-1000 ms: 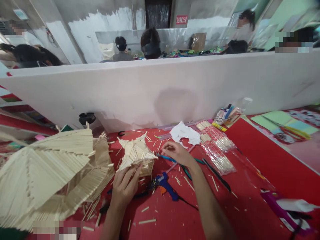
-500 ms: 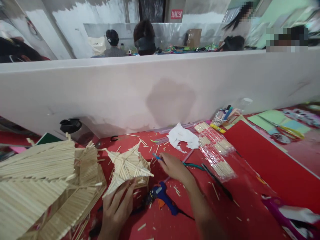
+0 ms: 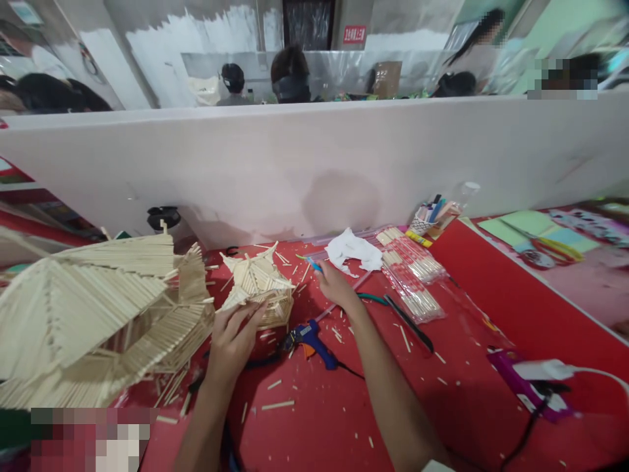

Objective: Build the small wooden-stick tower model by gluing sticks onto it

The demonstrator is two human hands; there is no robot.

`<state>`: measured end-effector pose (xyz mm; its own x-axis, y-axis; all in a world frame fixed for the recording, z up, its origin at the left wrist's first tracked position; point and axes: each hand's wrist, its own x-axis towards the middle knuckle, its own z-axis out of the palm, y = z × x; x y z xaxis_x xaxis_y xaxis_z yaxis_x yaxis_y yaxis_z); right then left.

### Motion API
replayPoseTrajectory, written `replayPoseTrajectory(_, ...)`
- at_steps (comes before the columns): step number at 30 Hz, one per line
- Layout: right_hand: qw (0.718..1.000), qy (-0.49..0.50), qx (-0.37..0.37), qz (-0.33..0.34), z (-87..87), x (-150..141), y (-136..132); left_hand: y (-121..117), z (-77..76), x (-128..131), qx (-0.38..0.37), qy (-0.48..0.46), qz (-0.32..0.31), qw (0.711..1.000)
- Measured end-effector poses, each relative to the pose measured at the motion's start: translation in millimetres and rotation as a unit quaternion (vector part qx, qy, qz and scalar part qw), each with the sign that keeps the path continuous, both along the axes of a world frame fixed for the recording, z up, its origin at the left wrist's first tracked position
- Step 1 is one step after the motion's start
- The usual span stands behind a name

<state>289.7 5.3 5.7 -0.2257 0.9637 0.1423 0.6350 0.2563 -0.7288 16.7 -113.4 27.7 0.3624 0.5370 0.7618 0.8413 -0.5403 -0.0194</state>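
Observation:
My left hand [image 3: 234,335] grips the near side of a small model [image 3: 255,275] built of thin wooden sticks, with a pointed, star-like roof. Its fingers curl over the roof's near edge and hide part of it. To the right of the model, my right hand [image 3: 337,286] is closed on a slim blue tool [image 3: 316,265], its pale tip pointing up and left; its exact kind is too small to make out. Between my forearms a blue hot glue gun [image 3: 313,337] lies on the red table [image 3: 314,419].
A large stick-built model [image 3: 98,295] fills the left side. Wrapped stick bundles [image 3: 413,275], a torn white sheet [image 3: 352,252], pliers [image 3: 410,322], a pen cup [image 3: 426,219] and a power strip [image 3: 528,383] lie rightward. A white partition [image 3: 319,164] stands behind; stick offcuts litter the table.
The camera view has shifted, bringing more of the large model into sight. More of the small model's near side wall shows. Both hands keep their holds.

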Motion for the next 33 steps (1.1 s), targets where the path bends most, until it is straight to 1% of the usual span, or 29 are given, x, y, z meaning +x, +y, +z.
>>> replayPoseTrajectory(3,0.999,0.035,0.01,-0.002,-8.9,-8,1,0,1.9,1,0.006,0.004,0.001,1.0)
replayPoseTrajectory(8,0.998,0.062,0.018,0.001,-22.9,-25,2,-2,2.0,1,0.01,0.007,0.005,1.0)
replayPoseTrajectory(10,0.994,0.105,0.004,0.011,-25.3,-29,2,-2,1.0,1,0.006,0.008,0.009,1.0)
replayPoseTrajectory(11,0.99,0.14,-0.015,0.019,-25.5,-31,2,-3,0.5,1,0.003,0.008,0.011,1.0)
replayPoseTrajectory(13,0.969,0.227,-0.086,0.036,-23.8,-33,2,-3,-0.4,1,-0.004,0.006,0.015,1.0)
replayPoseTrajectory(15,0.931,0.325,-0.164,0.039,-20.5,-32,1,-3,-1.3,0,-0.007,0.003,0.017,1.0)
replayPoseTrajectory(16,0.91,0.368,-0.19,0.036,-18.9,-31,1,-3,-1.8,0,-0.007,0.003,0.015,1.0)
replayPoseTrajectory(17,0.893,0.4,-0.205,0.032,-17.5,-30,1,-2,-2.4,0,-0.006,0.004,0.013,1.0)
replayPoseTrajectory(18,0.883,0.419,-0.207,0.028,-16.6,-29,1,-2,-3.0,0,-0.004,0.005,0.012,1.0)
replayPoseTrajectory(19,0.886,0.418,-0.198,0.023,-16.1,-27,1,-2,-3.8,-1,-0.003,0.006,0.012,1.0)
replayPoseTrajectory(21,0.911,0.377,-0.166,0.008,-16.5,-25,3,-3,-5.4,-2,-0.003,0.005,0.012,1.0)
replayPoseTrajectory(23,0.944,0.309,-0.114,-0.019,-17.2,-23,4,-3,-6.6,-2,-0.008,0.008,0.013,1.0)
replayPoseTrajectory(25,0.975,0.212,-0.046,-0.042,-16.7,-23,3,-4,-7.4,-3,-0.015,0.013,0.015,1.0)
replayPoseTrajectory(27,0.995,0.092,0.005,-0.049,-13.8,-25,-1,-5,-7.4,-3,-0.019,0.014,0.017,1.0)
replayPoseTrajectory(28,0.998,0.033,0.014,-0.048,-11.4,-25,-3,-5,-7.1,-2,-0.02,0.013,0.017,1.0)
replayPoseTrajectory(29,0.999,-0.015,0.007,-0.043,-8.6,-25,-5,-5,-6.6,-2,-0.019,0.012,0.016,1.0)
replayPoseTrajectory(31,0.994,-0.1,-0.025,-0.038,-2.4,-24,-9,-5,-4.6,-1,-0.015,0.01,0.014,1.0)
replayPoseTrajectory(33,0.982,-0.175,-0.066,-0.04,3.1,-20,-13,-4,-1.9,0,-0.01,0.013,0.014,1.0)
